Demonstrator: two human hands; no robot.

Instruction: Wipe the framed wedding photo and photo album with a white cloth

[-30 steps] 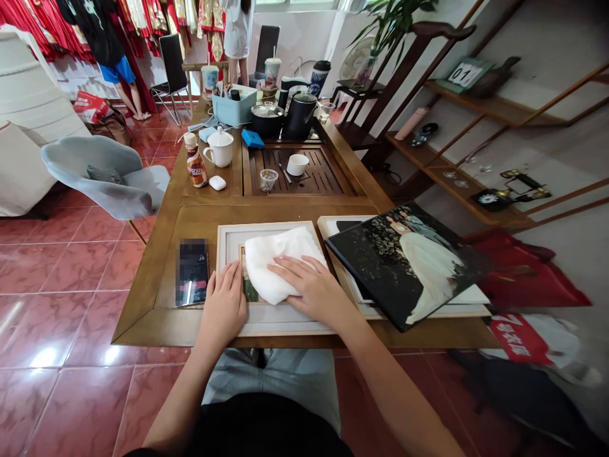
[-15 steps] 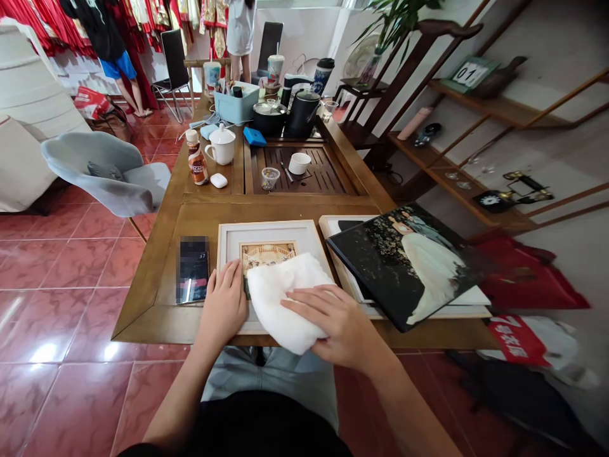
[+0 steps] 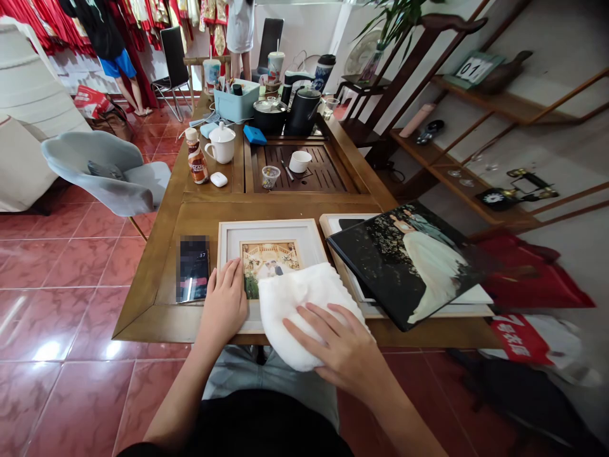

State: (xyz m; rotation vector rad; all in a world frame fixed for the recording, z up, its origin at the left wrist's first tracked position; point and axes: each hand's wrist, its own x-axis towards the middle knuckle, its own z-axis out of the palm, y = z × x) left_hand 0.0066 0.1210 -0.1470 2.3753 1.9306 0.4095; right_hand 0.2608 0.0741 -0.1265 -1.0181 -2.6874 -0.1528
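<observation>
A framed picture with a pale frame and wide mat lies flat at the table's near edge. My left hand rests on its left side, fingers stretched out and holding nothing. My right hand has hold of a white cloth, its fingers spread over the top. The cloth covers the lower right of the picture and hangs past the table edge. Left of my left hand lies a phone, partly blurred out.
At right, a photo album lies tilted on another frame. Farther back are a bottle, a lidded white mug, a small white bowl and a black kettle. Two people stand near hanging garments.
My right hand and the cloth have slid right and toward me, uncovering more of the picture. My left hand stays in place.
</observation>
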